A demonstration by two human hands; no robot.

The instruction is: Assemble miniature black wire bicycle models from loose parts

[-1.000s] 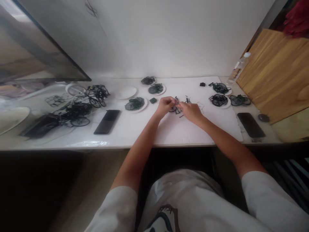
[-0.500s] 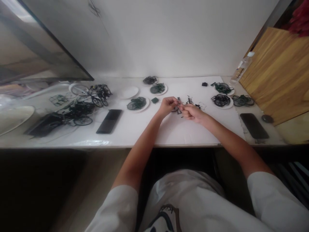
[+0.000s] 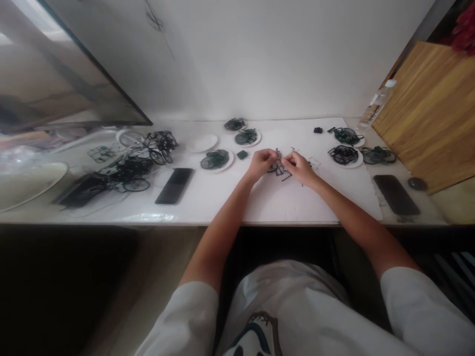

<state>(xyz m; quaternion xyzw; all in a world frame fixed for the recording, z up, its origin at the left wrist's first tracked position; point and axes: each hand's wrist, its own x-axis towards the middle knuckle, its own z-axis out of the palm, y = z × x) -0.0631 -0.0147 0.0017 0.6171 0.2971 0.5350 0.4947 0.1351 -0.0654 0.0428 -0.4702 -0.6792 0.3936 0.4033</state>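
My left hand [image 3: 262,162] is pinched at the fingertips around something too small to make out. Just to its right, my right hand [image 3: 297,167] is closed in a similar pinch, its fingertips close to the left ones, and what it grips is hidden. Small dark bicycle-like parts [image 3: 282,174] lie on the white board [image 3: 270,200] beneath and between both hands. A small dark green piece [image 3: 242,155] rests to the left of my left hand.
White plates with dark parts stand left [image 3: 229,162] and right [image 3: 358,159]. One white plate [image 3: 202,143] looks bare. Phones lie left [image 3: 173,186] and right [image 3: 396,194]. Model bicycles [image 3: 129,170] are heaped at left. A bottle [image 3: 375,106] stands back right.
My hands have drawn slightly apart at the fingertips, and my right hand has turned so its fingers point more upward. The whole view has shifted slightly.
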